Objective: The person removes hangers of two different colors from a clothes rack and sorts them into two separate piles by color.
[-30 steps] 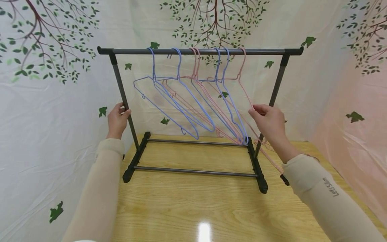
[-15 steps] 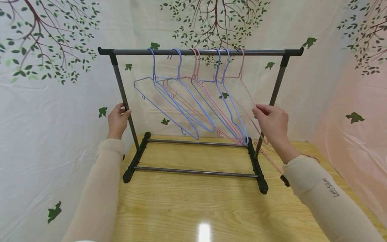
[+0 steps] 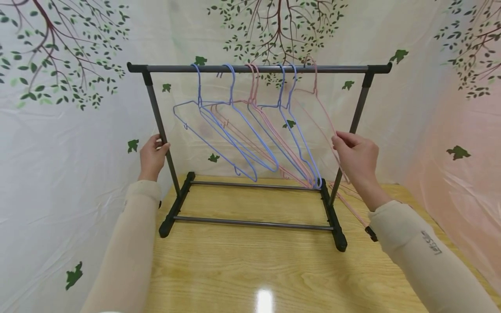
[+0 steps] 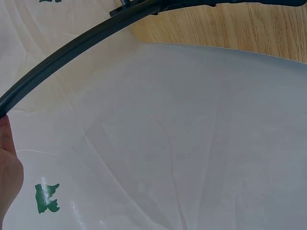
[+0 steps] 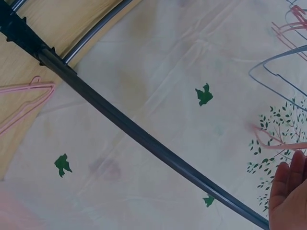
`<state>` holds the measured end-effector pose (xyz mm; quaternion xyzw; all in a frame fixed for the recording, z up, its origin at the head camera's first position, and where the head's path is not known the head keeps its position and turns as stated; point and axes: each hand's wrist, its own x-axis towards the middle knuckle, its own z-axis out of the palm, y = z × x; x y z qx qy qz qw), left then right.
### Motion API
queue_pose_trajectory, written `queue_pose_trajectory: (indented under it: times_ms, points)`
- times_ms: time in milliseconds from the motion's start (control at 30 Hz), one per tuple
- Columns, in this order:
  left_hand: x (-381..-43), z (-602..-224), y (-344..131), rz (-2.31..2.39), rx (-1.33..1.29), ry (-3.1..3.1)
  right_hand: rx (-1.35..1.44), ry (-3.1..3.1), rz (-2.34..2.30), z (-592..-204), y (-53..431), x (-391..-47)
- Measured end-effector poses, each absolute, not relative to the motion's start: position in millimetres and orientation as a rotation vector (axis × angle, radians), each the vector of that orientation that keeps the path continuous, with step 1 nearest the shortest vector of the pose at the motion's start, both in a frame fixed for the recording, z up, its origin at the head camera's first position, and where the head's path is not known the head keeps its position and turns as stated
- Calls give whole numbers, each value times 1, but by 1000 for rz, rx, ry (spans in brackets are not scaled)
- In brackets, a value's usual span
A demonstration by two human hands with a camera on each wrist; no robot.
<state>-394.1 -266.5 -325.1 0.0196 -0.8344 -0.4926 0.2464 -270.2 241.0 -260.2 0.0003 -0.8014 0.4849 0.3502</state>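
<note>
The fingertips [image 3: 342, 136] of my right hand [image 3: 358, 158] are pinched with the thumb on one thin side of a pink hanger [image 3: 326, 113]. It is a small pinch, so I think the hanger could slip or twist if I tug hard. The top of its hook [image 3: 315, 79] pokes up above the rail [image 3: 340, 68], but I can't tell if the tip is free. If it is caught, a sideways pull could drag the rack [image 3: 250, 223]. A swing to the left could tangle it with the blue hanger [image 3: 300, 131] just beside it. Its low end is near the right post [image 3: 361, 104], so it might bump there. My left hand [image 3: 151, 156] has thumb and fingers around the left post [image 3: 156, 113]; if they let go during a snag, everything might tip. Farther out, more pink hangers [image 5: 24, 88] lie on the table [image 3: 219, 265], and dropping this one there could make a mess.
</note>
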Motion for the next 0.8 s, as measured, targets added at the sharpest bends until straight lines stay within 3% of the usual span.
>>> queue_pose_trajectory:
  times_ms: [800]
  points:
    - [-394, -326, -268, -1306, 53, -2278, 200, -1763, 1115, -311, 289, -261]
